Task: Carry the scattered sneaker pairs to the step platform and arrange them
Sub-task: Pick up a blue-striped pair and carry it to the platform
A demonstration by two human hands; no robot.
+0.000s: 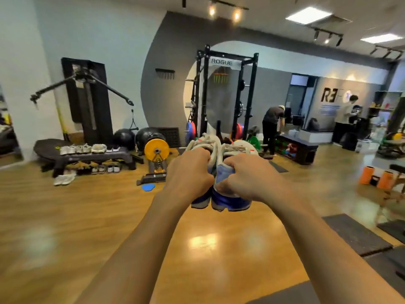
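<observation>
Two bare forearms reach forward. The left hand point(189, 172) and the right hand point(243, 179), both with fingers curled tight, each grip one shoe of a grey-and-white pair of sneakers with blue heels point(228, 199). The shoes are pressed side by side, heels toward the camera and toes pointing away, held in the air above the floor. Below them lies a glossy honey-coloured wooden floor point(87, 220) that mirrors the ceiling lights, with black rubber mats point(355, 235) at its right edge. Further out, a flat blue disc point(148, 187) lies on the boards near a yellow weight plate point(157, 149) on a barbell. Off to the left stands the long black step platform point(122, 155), which carries a row of pale sneakers point(83, 148) on top. More shoes point(105, 168) are tucked under it, and one white pair point(64, 179) lies on the floor in front. Two orange foam rollers point(367, 174) stand at the right. Behind are black exercise balls point(124, 138), a black cable machine point(87, 95) against the pale wall, and a black power rack point(225, 62) marked ROGUE before a grey wall with a white circle. Two people point(271, 128) stand at the far right.
</observation>
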